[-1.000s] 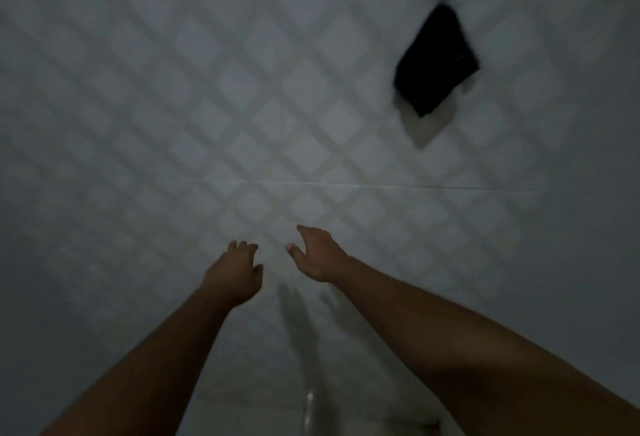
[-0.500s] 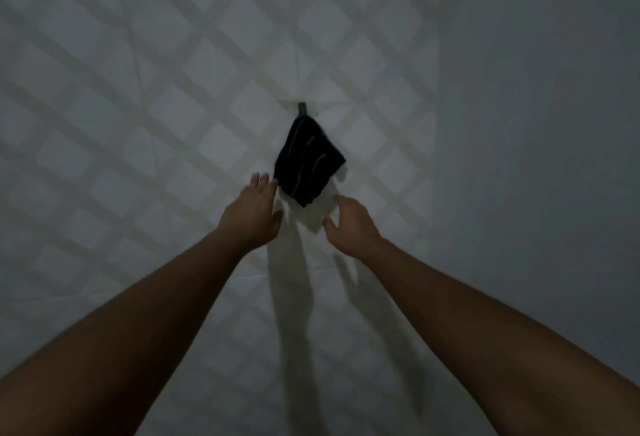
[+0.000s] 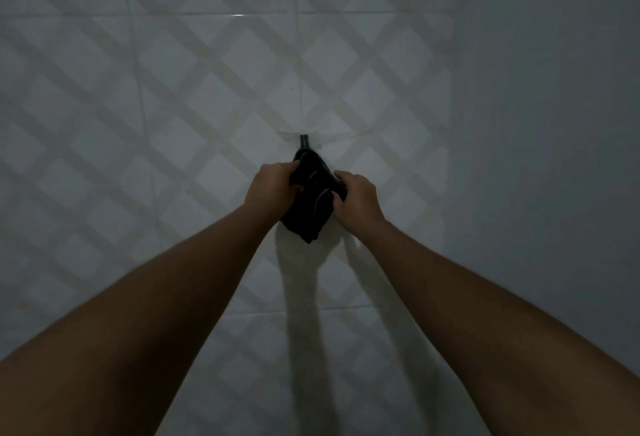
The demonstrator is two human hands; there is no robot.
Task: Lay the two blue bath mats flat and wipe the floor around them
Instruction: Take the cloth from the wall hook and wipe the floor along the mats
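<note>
The left hand [image 3: 273,189] and right hand [image 3: 356,200] both curl fingers round the dark striped cloth [image 3: 311,217]; best lift it upward off the small dark wall hook [image 3: 304,140] just above the fingertips.

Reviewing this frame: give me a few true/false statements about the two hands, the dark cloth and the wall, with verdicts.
1. The left hand has a grip on the dark cloth. True.
2. The right hand hangs free, away from the cloth. False: its fingers curl round the cloth's right side.
3. The cloth lies spread flat on the floor. False: it is bunched between the hands, up against the tiled wall.
4. A small dark hook sits on the wall just above the cloth's top. True.
5. The wall tiles show a diamond lattice pattern. True.
</note>
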